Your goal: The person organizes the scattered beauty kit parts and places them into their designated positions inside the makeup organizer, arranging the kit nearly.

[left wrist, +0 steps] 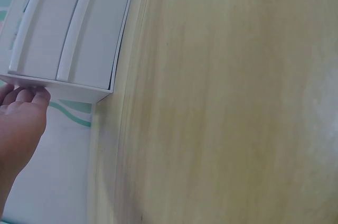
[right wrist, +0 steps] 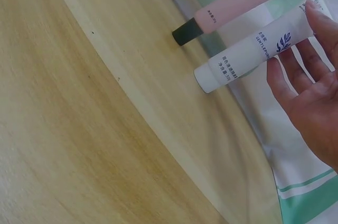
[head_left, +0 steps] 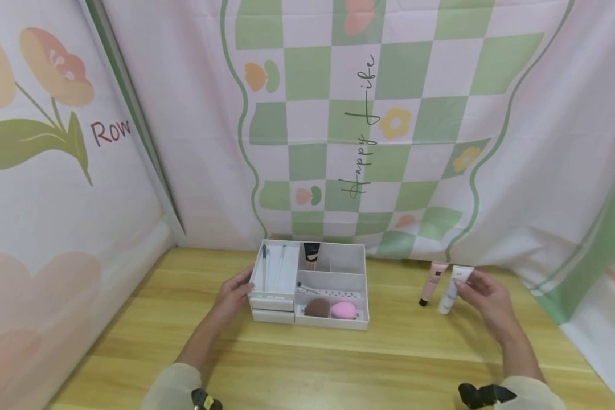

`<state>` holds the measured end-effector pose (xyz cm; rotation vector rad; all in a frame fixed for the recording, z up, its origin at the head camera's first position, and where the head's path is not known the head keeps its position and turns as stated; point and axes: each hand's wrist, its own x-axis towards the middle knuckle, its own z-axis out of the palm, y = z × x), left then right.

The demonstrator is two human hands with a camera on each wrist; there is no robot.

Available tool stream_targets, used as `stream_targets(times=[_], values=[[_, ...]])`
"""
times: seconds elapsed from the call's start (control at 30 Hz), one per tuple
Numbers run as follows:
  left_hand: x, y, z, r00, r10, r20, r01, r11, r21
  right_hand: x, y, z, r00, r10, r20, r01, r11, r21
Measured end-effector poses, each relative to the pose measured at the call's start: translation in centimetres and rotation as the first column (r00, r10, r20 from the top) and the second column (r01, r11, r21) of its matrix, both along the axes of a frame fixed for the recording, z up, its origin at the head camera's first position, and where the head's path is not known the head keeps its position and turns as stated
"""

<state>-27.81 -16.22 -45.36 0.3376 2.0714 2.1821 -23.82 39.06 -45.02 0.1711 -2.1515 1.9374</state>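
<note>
My left hand (head_left: 233, 291) rests against the left side of a white desktop organizer (head_left: 366, 290), beside its two small drawers (left wrist: 92, 36). In the left wrist view, the left fingertips touch the side wall. At the right, my right hand (head_left: 487, 299) pinches a white cream tube (right wrist: 248, 49) between thumb and fingers, its cap pointing down. Just left of that tube stands a pink cream tube (right wrist: 237, 2) with a black cap at its lower end; the right hand is apart from it.
On the organizer's left top lie two thin brushes (head_left: 264, 267). Its compartments hold a black tube (head_left: 311, 253), another thin brush (head_left: 307, 289), a brown sponge (head_left: 316, 308) and a pink sponge (head_left: 343, 310). A patterned curtain (head_left: 353, 125) hangs behind the wooden table (head_left: 338, 364).
</note>
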Motion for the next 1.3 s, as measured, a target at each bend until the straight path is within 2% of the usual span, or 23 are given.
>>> stream_targets(times=[0.57, 0.87, 1.13, 1.3], values=[[-0.1, -0.2, 0.0, 1.0, -0.029, 0.0, 0.029, 1.0, 0.005, -0.2, -0.2, 0.2, 0.999, -0.036, 0.007, 0.036, 0.999, 0.009], [-0.2, -0.1, -0.1, 1.0, -0.013, 0.008, 0.013, 0.999, 0.034, -0.2, -0.1, 0.4, 0.998, -0.054, 0.016, 0.054, 0.998, 0.01], [-0.2, 0.0, -0.1, 1.0, -0.012, 0.012, 0.012, 0.999, 0.048, -0.2, 0.0, 1.0, 0.998, -0.067, 0.019, 0.067, 0.998, 0.01], [-0.2, 0.0, -0.1, 1.0, -0.012, 0.007, 0.012, 0.999, 0.044, -0.3, 0.1, 1.8, 0.998, -0.065, -0.009, 0.065, 0.997, 0.03]])
